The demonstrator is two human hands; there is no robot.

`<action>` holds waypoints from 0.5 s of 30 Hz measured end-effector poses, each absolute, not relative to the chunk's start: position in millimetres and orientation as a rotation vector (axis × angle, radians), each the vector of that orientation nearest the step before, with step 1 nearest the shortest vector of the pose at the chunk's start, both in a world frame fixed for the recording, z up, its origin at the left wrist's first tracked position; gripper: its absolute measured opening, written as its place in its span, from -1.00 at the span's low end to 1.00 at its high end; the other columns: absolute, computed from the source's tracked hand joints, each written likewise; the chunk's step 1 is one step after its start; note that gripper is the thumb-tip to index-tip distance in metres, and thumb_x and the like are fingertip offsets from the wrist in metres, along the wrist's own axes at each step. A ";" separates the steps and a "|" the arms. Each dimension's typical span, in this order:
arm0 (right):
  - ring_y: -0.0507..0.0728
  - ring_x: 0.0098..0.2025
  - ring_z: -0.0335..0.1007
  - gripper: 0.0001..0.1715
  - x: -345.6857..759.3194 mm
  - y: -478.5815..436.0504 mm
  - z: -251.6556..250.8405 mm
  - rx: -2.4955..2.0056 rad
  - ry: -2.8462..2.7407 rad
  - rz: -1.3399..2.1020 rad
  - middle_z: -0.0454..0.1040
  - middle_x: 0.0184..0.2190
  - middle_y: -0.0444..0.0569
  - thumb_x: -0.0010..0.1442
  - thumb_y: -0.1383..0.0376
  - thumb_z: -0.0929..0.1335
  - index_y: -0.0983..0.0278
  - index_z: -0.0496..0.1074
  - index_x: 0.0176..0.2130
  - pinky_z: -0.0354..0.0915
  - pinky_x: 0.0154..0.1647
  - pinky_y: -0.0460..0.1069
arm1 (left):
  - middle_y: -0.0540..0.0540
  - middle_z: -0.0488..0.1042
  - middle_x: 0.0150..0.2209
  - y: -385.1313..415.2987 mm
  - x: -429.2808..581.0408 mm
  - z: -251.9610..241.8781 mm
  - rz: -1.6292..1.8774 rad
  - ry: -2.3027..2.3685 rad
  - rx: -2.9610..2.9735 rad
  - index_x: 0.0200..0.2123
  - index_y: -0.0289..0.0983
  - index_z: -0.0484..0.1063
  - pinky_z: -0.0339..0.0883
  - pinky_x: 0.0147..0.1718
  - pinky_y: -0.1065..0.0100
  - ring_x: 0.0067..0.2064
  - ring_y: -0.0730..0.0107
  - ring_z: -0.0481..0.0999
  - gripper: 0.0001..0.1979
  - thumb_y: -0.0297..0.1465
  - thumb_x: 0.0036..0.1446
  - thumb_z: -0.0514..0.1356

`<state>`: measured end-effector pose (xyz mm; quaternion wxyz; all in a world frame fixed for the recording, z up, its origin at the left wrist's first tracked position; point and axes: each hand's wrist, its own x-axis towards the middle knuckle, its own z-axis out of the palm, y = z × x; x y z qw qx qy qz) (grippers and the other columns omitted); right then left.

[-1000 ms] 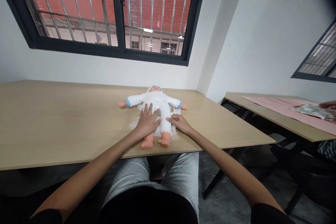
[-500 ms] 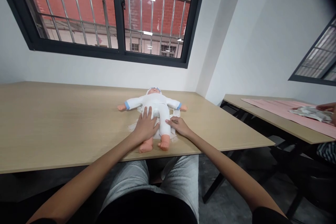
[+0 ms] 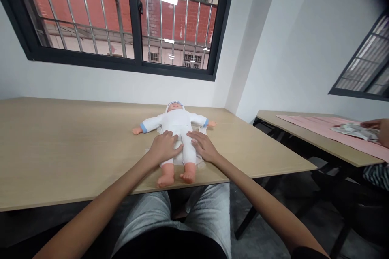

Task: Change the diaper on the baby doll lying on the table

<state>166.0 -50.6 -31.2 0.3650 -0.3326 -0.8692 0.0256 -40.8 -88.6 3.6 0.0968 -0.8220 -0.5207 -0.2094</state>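
- our left hand (image 3: 164,146) lies palm down on the doll's leg on that side, fingers bent and thumb stretched wide of them toward the gap between the legs.
- our right hand (image 3: 205,145) rests at the other leg, its fingers reaching over the thigh; we cannot tell whether they pinch the suit (image 3: 189,151).
- the doll (image 3: 174,118) is on its back, legs under and between our fingers, belly and head beyond the fingertips, bare feet nearer us.
- its arms spread out to both sides, past our hands, with blue cuffs (image 3: 143,128) at the wrists.
- a pale cloth (image 3: 200,162) shows beneath it.
- all this sits on our wooden table (image 3: 75,145), feet close to the near edge.
- further right, another person's hand (image 3: 371,124) touches a crumpled cloth (image 3: 354,130) on a pink sheet (image 3: 316,123).
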 end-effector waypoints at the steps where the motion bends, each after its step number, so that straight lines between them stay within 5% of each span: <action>1: 0.13 0.16 0.13 -0.53 165.5 -50.5 -31.2 -0.851 -2.227 0.078 0.29 0.10 -0.05 0.31 0.11 0.08 0.16 0.28 0.09 0.01 0.20 0.13 | -0.23 0.41 -0.33 -87.9 -42.3 5.7 -0.597 -1.538 -2.435 -0.28 -0.29 0.46 0.22 -0.24 0.20 -0.20 0.09 0.37 -0.58 -0.10 0.11 -0.02; 15: 0.09 -0.32 0.36 -0.51 164.6 -43.6 -25.6 -0.973 -2.174 0.226 0.51 -0.33 -0.04 0.25 0.02 0.15 0.27 0.49 -0.30 0.19 -0.24 -0.03 | -0.11 0.43 -0.57 -81.1 -47.3 32.8 -0.529 -1.627 -2.554 -0.55 -0.27 0.42 -0.05 -0.54 0.38 -0.53 0.34 0.33 -0.50 0.00 0.08 -0.04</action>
